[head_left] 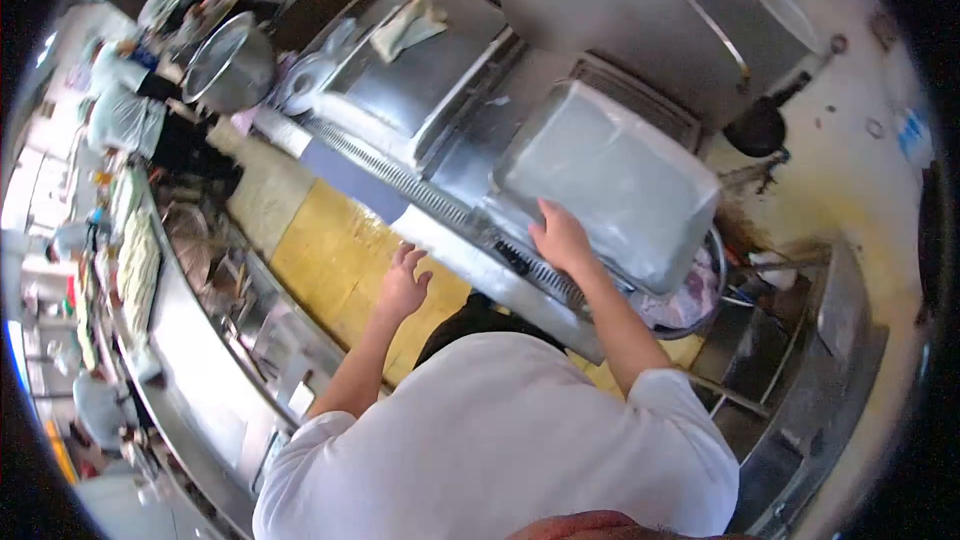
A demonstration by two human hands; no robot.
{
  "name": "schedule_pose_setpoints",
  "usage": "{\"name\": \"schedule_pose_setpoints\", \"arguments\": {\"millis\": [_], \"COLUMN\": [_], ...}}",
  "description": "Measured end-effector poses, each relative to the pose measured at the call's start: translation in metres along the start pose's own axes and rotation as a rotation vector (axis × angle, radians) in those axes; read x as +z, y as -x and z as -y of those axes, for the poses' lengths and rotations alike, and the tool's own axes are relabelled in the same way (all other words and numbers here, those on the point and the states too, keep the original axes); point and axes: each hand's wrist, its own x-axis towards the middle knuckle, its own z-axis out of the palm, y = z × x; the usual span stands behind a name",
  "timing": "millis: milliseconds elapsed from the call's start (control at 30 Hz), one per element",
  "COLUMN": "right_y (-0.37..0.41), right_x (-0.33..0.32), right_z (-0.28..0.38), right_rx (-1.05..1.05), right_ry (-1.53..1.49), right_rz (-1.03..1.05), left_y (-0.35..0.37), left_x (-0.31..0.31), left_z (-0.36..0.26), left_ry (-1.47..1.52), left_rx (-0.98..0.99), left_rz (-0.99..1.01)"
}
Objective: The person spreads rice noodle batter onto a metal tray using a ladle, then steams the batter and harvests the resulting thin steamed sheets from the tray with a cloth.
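A large rectangular metal tray lies on the steel counter, its right end over a round bowl of pinkish meat. My right hand is at the tray's near edge, fingers apart; whether it touches the tray I cannot tell. My left hand hangs in the air over the yellow floor, short of the counter's front edge, with its fingers spread and nothing in it.
A cloth lies on a metal lid further left. A large metal bowl stands beyond, near people in pale tops. A long steel counter runs along the left. A black ladle hangs at the right wall.
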Motion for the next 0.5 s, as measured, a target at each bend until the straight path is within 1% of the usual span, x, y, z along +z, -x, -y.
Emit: {"name": "schedule_pose_setpoints", "arguments": {"millis": [33,67,100,133,200,233,267,300,333,367,433,467,500], "right_y": [-0.011,-0.021,-0.028,-0.033,-0.044,-0.047,-0.048,-0.051,-0.055,-0.057,-0.059,-0.058,-0.058], "right_x": [0.008,0.013,0.017,0.025,0.042,0.035,0.043,0.053,0.059,0.06,0.062,0.063,0.067], "right_z": [0.007,0.014,0.02,0.023,0.025,0.035,0.033,0.026,0.022,0.022,0.024,0.025,0.025], "right_rx": [-0.021,0.02,0.059,0.034,-0.044,-0.027,-0.054,-0.05,-0.051,-0.03,0.03,0.072,0.068], "right_ry": [-0.026,-0.019,-0.003,-0.007,0.026,0.031,0.037,0.077,0.116,0.119,0.154,0.186,0.227], "right_rz": [0.027,0.109,0.191,0.214,0.138,0.187,0.207,0.166,0.123,0.138,0.161,0.167,0.144], "left_y": [0.022,0.043,0.065,0.087,0.131,0.16,0.19,0.221,0.247,0.268,0.306,0.318,0.323], "left_x": [-0.009,-0.01,-0.006,-0.003,-0.002,0.005,0.017,0.034,0.044,0.042,0.036,0.04,0.044], "left_z": [0.004,0.02,0.045,0.068,0.102,0.133,0.17,0.211,0.238,0.242,0.242,0.25,0.264], "left_ry": [0.001,-0.01,-0.009,-0.001,-0.043,-0.069,-0.091,-0.16,-0.224,-0.196,-0.202,-0.167,-0.121], "left_rx": [-0.091,-0.125,-0.213,-0.3,-0.553,-0.634,-0.712,-0.799,-0.885,-0.914,-0.961,-0.991,-1.026], "left_rz": [0.02,0.007,-0.002,-0.014,0.046,0.057,0.068,0.16,0.253,0.23,0.394,0.372,0.322]}}
